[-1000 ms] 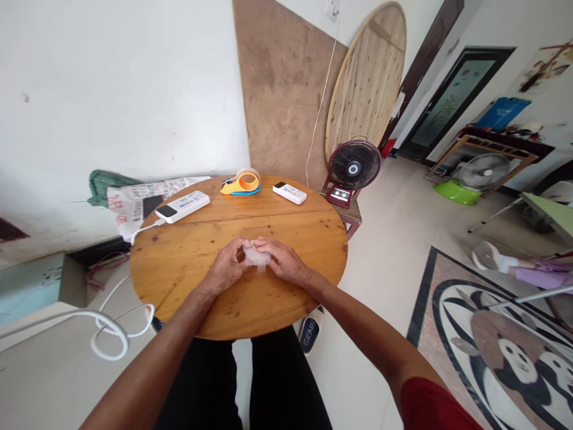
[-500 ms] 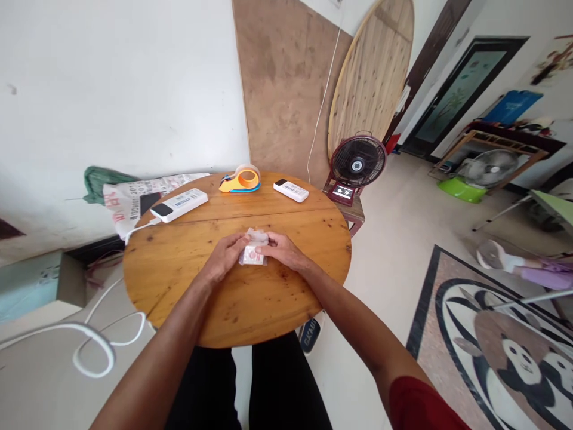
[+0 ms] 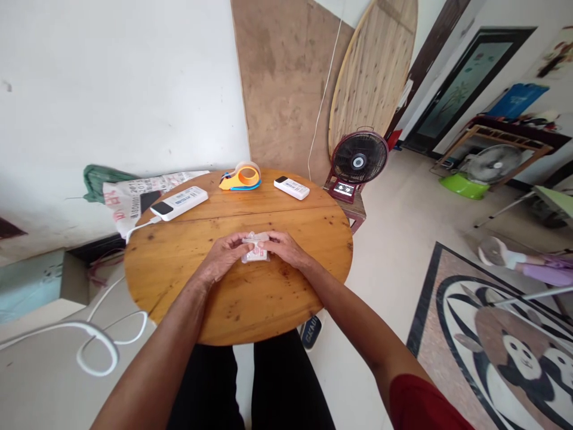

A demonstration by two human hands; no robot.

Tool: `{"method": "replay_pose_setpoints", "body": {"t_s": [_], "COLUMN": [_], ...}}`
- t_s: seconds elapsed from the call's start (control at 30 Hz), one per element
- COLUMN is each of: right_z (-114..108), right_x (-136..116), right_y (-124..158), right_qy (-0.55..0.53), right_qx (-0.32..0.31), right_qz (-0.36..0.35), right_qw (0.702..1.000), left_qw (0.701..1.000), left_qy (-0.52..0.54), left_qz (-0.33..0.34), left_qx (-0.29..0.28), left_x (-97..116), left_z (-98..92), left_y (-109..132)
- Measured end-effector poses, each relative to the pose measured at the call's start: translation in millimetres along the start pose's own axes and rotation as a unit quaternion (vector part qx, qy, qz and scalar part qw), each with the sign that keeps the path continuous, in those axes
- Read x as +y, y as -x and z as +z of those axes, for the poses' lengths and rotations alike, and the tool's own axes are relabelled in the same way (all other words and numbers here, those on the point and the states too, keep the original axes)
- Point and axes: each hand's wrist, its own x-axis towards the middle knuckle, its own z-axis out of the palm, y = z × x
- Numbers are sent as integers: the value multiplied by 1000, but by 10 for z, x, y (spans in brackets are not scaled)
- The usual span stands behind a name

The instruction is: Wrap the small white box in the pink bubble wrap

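Observation:
Between my two hands is a small clear plastic bag (image 3: 256, 254) with something white and a reddish print inside. It lies at the middle of the round wooden table (image 3: 233, 304). My left hand (image 3: 228, 254) pinches the bag's left upper part between thumb and fingers. From the other side, my right hand (image 3: 284, 248) grips its upper right part, the thumb over the front. Both thumbs sit close together near the bag's top edge. The fingers hide part of the bag, and I cannot make out exactly what is inside.
Along the table's back are an orange tape dispenser (image 3: 242, 177), a white device (image 3: 292, 187) and a larger white device (image 3: 179, 203) with a cable. A dark red fan (image 3: 359, 161) stands on a stool at the right. A person's shoe (image 3: 492, 251) shows farther right.
My thumbs have moved closer together at the upper part of the bag, the left one now lying across it. The bag's top looks flatter. The view has shifted slightly.

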Motion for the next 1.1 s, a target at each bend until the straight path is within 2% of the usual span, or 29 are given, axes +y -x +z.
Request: {"method": "replay_pose_setpoints", "body": {"t_s": [0.2,0.43,0.6,0.73,1.1], "right_z": [6,33,93,147,153], "right_x": [-11,45,30,5,35], "right_y": [21,-13,16,56,68], "right_qy": [34,102,168,220,234], "right_qx": [3,48,61,65,79], "right_qz": [-19,-74,-91,-130,-144], "right_qw": [999,991,980,965,958], "left_qw": [1000,1000,1000,999,999], "left_qy": [1,0,24,40,41], "left_qz": [3,0,2,0,-13], "left_qx": [-8,23,-10,-15,6], "left_x": [-28,-17,1,-30,-6], "left_z": [-7,12,18,2,2], "left_y": [-13,-12,-6,-14,14]}}
